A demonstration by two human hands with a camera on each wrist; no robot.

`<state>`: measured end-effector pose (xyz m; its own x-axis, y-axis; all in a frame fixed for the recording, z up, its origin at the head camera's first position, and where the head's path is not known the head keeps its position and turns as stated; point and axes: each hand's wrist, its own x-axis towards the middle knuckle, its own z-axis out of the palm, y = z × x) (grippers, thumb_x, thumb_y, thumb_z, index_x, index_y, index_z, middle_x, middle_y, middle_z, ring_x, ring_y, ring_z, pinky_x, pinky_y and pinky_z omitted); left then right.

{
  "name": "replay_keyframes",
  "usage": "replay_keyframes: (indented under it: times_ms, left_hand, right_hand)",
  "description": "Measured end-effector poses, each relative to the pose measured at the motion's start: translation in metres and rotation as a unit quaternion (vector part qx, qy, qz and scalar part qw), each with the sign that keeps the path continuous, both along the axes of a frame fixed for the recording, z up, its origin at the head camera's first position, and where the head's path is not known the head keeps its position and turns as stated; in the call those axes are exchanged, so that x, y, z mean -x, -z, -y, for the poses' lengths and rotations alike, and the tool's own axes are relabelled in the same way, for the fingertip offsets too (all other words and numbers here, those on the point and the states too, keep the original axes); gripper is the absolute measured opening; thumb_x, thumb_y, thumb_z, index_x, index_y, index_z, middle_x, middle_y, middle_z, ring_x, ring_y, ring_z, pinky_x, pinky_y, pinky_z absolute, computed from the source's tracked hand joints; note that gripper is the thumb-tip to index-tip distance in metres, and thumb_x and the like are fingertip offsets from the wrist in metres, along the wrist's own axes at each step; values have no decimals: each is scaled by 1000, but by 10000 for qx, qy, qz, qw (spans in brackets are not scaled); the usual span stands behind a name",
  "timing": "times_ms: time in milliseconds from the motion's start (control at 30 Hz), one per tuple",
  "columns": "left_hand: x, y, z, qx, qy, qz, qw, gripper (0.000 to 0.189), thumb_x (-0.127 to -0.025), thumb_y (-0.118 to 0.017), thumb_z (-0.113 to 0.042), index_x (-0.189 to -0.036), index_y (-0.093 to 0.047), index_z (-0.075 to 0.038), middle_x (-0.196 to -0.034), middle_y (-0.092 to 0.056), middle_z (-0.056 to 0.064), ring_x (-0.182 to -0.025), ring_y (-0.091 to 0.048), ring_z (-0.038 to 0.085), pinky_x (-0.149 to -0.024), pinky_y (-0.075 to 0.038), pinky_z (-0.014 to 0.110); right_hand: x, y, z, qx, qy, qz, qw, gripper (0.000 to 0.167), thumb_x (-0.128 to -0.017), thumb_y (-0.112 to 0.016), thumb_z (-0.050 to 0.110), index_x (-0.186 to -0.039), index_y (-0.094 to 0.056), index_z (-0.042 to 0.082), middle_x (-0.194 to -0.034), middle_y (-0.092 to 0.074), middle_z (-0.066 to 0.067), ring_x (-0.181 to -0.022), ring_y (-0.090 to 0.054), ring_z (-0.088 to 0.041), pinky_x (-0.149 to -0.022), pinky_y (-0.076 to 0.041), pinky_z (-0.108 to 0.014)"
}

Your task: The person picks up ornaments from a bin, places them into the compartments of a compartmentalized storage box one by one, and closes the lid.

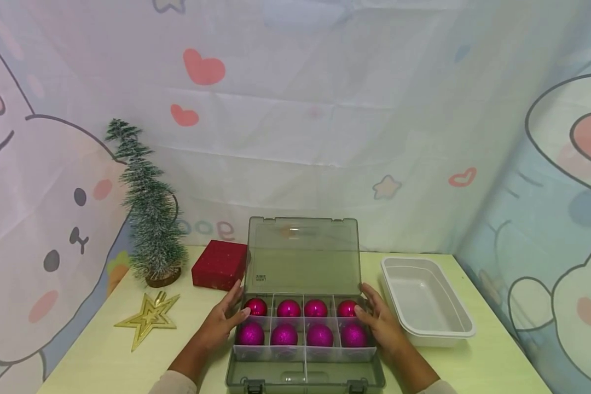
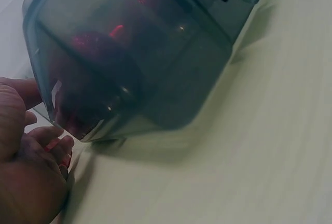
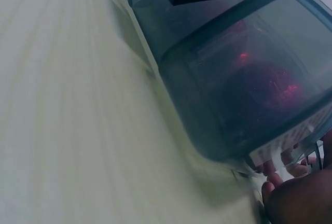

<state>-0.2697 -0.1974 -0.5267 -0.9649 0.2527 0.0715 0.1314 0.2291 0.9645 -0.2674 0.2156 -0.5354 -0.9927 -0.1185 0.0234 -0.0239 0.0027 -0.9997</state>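
Observation:
A smoky clear compartment box (image 1: 266, 370) lies in front of me in the head view, its lid (image 1: 302, 262) raised at the back. Two rows of shiny and glittery magenta Christmas baubles (image 1: 284, 334) fill the divided cells; its front section holds none. My left hand (image 1: 218, 323) grips the box's left side, thumb over the rim. On the opposite side my right hand (image 1: 385, 324) holds it likewise. Both wrist views show fingers at the lower edge of the box wall (image 2: 155, 94). Whether the base touches the table cannot be told.
A small frosted tree (image 1: 152, 219) stands at the back left, beside a red box (image 1: 219, 265). In front of it lies a gold star topper (image 1: 148, 320). A white tray (image 1: 409, 332) sits close to my right hand. Behind the table hangs a printed cloth (image 1: 295, 137).

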Motion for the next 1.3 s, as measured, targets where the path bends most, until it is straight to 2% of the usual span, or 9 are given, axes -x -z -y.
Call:
replay_keyframes:
  times_ms: [233, 333, 500, 667, 833, 967, 1133, 1200, 1300]
  left_hand:
    - [-1, 1, -3, -12, -73, -94, 9999, 86, -111, -65, -15, -177, -10, -8, -182, -19, 22, -169, -18, 48, -135, -13, 70]
    - [-1, 0, -4, 65, -74, -120, 9999, 87, -111, -64, -18, -178, -9, -12, -183, -17, 19, -170, -17, 48, -134, -13, 71]
    - [4, -4, -5, 328, -132, -115, 9993, 90, -111, -67, -26, -178, -8, -19, -185, -16, 13, -170, -17, 46, -135, -14, 70]
    - [7, -9, -6, 588, -176, -400, 9973, 89, -110, -67, -23, -178, -10, -12, -183, -19, 19, -168, -21, 49, -134, -20, 70]
    - [0, -14, -9, 813, -299, -711, 9937, 86, -110, -68, -19, -176, -14, -6, -181, -22, 23, -166, -25, 53, -129, -26, 75]
    - [-10, -27, -12, 1140, -505, -716, 9896, 87, -110, -68, -31, -177, -16, -10, -181, -26, 19, -165, -29, 50, -129, -26, 76]
    - [-26, -56, -16, 1469, -572, -388, 9867, 87, -112, -60, -46, -177, -15, -9, -181, -25, 22, -166, -26, 51, -128, -26, 77]
    - [-33, -67, -17, 1416, -528, -327, 9880, 84, -114, -56, -46, -176, -15, -8, -180, -25, 25, -166, -23, 52, -127, -25, 79]
    - [-42, -78, -17, 1284, -424, -342, 9902, 79, -116, -51, -41, -175, -16, -4, -178, -28, 29, -167, -21, 54, -128, -23, 79]
  right_hand:
    - [-2, -1, -1, -426, 71, -263, 9987, 80, -110, -64, 14, -176, -19, 11, -183, -15, -21, -166, -18, -50, -132, -17, -74]
    - [-2, -1, -3, -825, 168, -455, 9954, 79, -110, -65, 16, -176, -21, 10, -182, -20, -21, -165, -24, -51, -129, -27, -73]
    - [3, -3, -6, -1210, 233, -669, 9901, 77, -110, -65, 15, -175, -24, 9, -179, -28, -25, -164, -30, -50, -122, -45, -63]
    - [7, -8, -6, -1585, 360, -788, 9836, 73, -111, -66, 15, -173, -28, 8, -175, -36, -26, -163, -35, -48, -111, -55, -46]
    - [0, -16, -2, -2171, 510, -801, 9715, 77, -111, -65, 29, -174, -26, 6, -174, -34, -29, -163, -34, -50, -118, -50, -60]
    - [-11, -29, 2, -2373, 481, -780, 9671, 77, -115, -56, 39, -176, -21, 9, -176, -29, -30, -157, -41, -56, -119, -46, -69]
    - [-28, -55, 4, -1928, 251, -925, 9765, 75, -120, -37, 47, -176, -14, 4, -181, -18, -28, -162, -30, -57, -126, -33, -74]
    - [-34, -65, 4, -1712, 224, -1087, 9790, 74, -120, -32, 47, -174, -17, -1, -181, -18, -27, -167, -19, -53, -130, -23, -74]
    - [-42, -75, 2, -1715, 349, -1210, 9771, 70, -121, -30, 43, -171, -25, -6, -178, -29, -28, -166, -24, -50, -132, -23, -69]
